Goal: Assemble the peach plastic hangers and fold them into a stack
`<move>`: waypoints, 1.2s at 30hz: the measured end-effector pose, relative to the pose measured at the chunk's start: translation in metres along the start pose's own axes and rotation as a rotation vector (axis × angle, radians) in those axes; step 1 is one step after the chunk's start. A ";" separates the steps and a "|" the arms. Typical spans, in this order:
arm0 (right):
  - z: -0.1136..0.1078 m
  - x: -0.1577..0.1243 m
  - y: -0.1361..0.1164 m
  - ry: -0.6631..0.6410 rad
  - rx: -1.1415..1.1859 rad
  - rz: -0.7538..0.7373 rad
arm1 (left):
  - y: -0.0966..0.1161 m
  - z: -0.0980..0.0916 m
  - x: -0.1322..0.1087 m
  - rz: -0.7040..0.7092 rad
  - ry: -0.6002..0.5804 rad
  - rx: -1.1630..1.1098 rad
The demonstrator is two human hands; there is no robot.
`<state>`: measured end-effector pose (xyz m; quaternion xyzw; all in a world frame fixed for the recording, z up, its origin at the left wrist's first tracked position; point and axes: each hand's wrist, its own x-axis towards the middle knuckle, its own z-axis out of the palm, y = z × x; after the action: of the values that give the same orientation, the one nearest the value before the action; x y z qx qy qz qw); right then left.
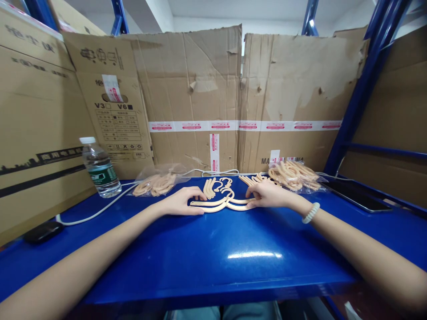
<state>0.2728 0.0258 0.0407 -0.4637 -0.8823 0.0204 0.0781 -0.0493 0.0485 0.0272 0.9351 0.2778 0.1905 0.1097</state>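
Note:
Two beige clothes hangers (213, 209), or hanger halves, lie together on the blue tabletop, their curved arms spread left and right and hooks at the middle. My left hand (183, 202) is closed around the left ends of the arms, thumb on the far side. At the right ends, my right hand (268, 194) grips the arms between thumb and fingers. Just behind them lie loose beige curved pieces (209, 188) and small hook pieces (227, 182). More beige pieces (255, 178) sit behind my right hand, partly hidden by it.
Clear bags of beige parts stand at the back left (156, 183) and back right (293, 175). A water bottle (102, 169), a white cable (110, 209) and a black object (43, 232) are at the left. A dark phone-like slab (358, 195) lies right. Cardboard (190, 89) walls the back.

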 end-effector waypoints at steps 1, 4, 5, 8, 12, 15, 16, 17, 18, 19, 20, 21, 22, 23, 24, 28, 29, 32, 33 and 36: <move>0.000 0.000 0.000 0.000 -0.011 0.007 | 0.000 0.001 0.000 -0.003 -0.010 -0.001; 0.001 0.001 0.001 -0.005 -0.002 0.016 | 0.000 0.005 0.000 -0.017 -0.004 -0.023; 0.001 0.001 0.001 -0.008 0.009 0.015 | 0.000 0.006 0.000 -0.024 0.009 -0.037; 0.002 0.003 0.003 -0.016 0.033 0.018 | 0.001 0.008 0.000 -0.032 0.036 -0.065; 0.002 0.003 0.004 -0.015 0.035 0.032 | 0.001 0.011 0.001 -0.028 0.056 -0.054; 0.002 0.003 0.003 -0.016 0.028 0.038 | 0.000 0.013 0.001 -0.039 0.073 -0.040; 0.002 0.002 0.002 -0.015 0.022 0.039 | 0.000 0.014 0.001 -0.043 0.081 -0.036; 0.002 0.002 0.001 -0.013 0.016 0.038 | 0.000 0.015 0.001 -0.045 0.087 -0.032; 0.002 0.002 0.001 -0.010 0.009 0.038 | 0.000 0.015 0.001 -0.046 0.092 -0.029; 0.002 0.001 0.000 -0.009 0.002 0.038 | 0.000 0.015 0.001 -0.045 0.094 -0.028; 0.002 0.001 0.000 -0.009 -0.004 0.038 | 0.001 0.015 0.001 -0.040 0.096 -0.030; 0.002 0.001 0.000 -0.011 -0.007 0.038 | 0.001 0.015 0.001 -0.035 0.099 -0.033; 0.002 0.001 -0.001 -0.013 -0.009 0.038 | 0.001 0.015 0.001 -0.029 0.102 -0.036; 0.002 0.001 0.000 -0.013 -0.010 0.038 | 0.002 0.015 0.001 -0.023 0.104 -0.038; 0.002 0.001 0.000 -0.014 -0.012 0.036 | 0.002 0.015 0.001 -0.021 0.106 -0.041; 0.001 0.001 0.002 -0.003 -0.025 0.016 | 0.000 0.018 0.000 -0.075 0.127 -0.100; 0.000 0.001 0.003 0.000 -0.030 0.014 | 0.000 0.019 0.000 -0.096 0.147 -0.123; -0.005 0.000 0.006 0.005 -0.052 0.025 | -0.002 0.022 0.001 -0.142 0.237 -0.145; -0.007 -0.001 0.007 0.006 -0.057 0.033 | -0.003 0.022 0.001 -0.150 0.274 -0.133; -0.012 -0.003 0.009 0.003 -0.056 0.056 | -0.005 0.024 0.001 -0.172 0.360 -0.084</move>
<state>0.2838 0.0286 0.0511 -0.4904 -0.8690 -0.0026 0.0658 -0.0407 0.0509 0.0048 0.8535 0.3634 0.3559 0.1132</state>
